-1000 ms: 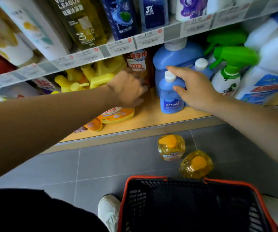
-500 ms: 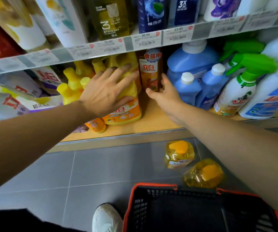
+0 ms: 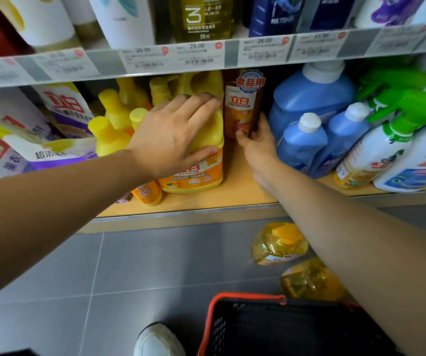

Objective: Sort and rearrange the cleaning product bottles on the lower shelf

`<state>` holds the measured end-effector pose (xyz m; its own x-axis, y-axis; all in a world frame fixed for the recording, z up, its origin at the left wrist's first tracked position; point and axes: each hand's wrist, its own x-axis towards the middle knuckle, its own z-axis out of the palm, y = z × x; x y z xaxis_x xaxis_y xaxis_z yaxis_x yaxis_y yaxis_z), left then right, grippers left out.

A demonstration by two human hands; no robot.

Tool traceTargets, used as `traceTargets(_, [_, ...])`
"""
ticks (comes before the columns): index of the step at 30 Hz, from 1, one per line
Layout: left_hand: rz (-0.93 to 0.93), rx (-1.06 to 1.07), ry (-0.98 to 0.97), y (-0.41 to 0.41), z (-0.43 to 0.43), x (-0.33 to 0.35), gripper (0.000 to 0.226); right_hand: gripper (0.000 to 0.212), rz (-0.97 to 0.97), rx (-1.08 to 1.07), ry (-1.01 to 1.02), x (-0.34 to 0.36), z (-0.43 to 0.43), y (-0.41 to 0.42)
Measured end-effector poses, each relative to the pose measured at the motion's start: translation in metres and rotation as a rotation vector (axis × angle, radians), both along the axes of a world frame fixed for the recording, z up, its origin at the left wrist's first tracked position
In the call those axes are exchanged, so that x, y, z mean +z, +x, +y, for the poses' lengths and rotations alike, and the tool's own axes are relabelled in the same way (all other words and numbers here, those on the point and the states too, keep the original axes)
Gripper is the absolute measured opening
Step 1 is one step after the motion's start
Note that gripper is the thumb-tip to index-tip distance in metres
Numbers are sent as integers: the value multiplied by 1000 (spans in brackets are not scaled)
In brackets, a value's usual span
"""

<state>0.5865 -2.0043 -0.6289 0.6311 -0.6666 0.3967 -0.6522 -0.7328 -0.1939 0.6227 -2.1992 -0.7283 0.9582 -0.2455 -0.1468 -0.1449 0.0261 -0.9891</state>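
My left hand (image 3: pixel 170 134) rests spread over the shoulder of a big yellow jug with an orange label (image 3: pixel 201 160) on the wooden lower shelf (image 3: pixel 232 194). Right of it, my right hand (image 3: pixel 256 141) grips the base of a tall brown and orange bottle (image 3: pixel 244 106) standing upright further back. Small yellow bottles (image 3: pixel 109 132) crowd the left side. Two small blue bottles (image 3: pixel 301 140) and a large blue jug (image 3: pixel 312 96) stand right of my right hand.
Green-trigger spray bottles (image 3: pixel 386 140) lean at the far right. Refill pouches (image 3: pixel 27 140) lie at the left. Two clear yellow bottles (image 3: pixel 278 245) stand on the grey floor beside a black and red basket (image 3: pixel 283 327). An upper shelf with price tags (image 3: pixel 206 55) overhangs.
My right hand left the small blue bottle and moved left to the brown bottle, closing on its base. The big yellow jug now stands upright under my left hand.
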Motion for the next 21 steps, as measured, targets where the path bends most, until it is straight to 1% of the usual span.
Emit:
traceTargets(2, [16, 4, -12, -1, 0, 0, 74, 77, -21, -36, -34, 9, 3, 11])
traceTargets(6, [27, 9, -30, -1, -1, -1, 74, 69, -24, -82, 13, 26, 5, 29])
traceTargets(9, [23, 6, -42, 1, 0, -1, 73, 59, -29, -71, 96, 18, 2, 21])
traceTargets(11, [18, 8, -49, 1, -1, -2, 72, 44, -16, -66, 48, 5, 0, 9])
traceTargets(12, [16, 9, -54, 1, -1, -3, 72, 42, -20, -69, 14, 1, 0, 5])
traceTargets(13, [16, 12, -59, 0, -2, -3, 72, 47, -34, -73, 6, 0, 1, 4])
traceTargets(16, [18, 11, -69, -1, -2, -4, 72, 71, -109, -79, 45, 8, 6, 13])
traceTargets(18, [26, 6, -75, 0, -2, -4, 72, 76, -125, -83, 10, 14, 8, 23])
traceTargets(21, [33, 9, -83, 1, -1, -4, 72, 77, -90, -120, -42, 16, 12, 39])
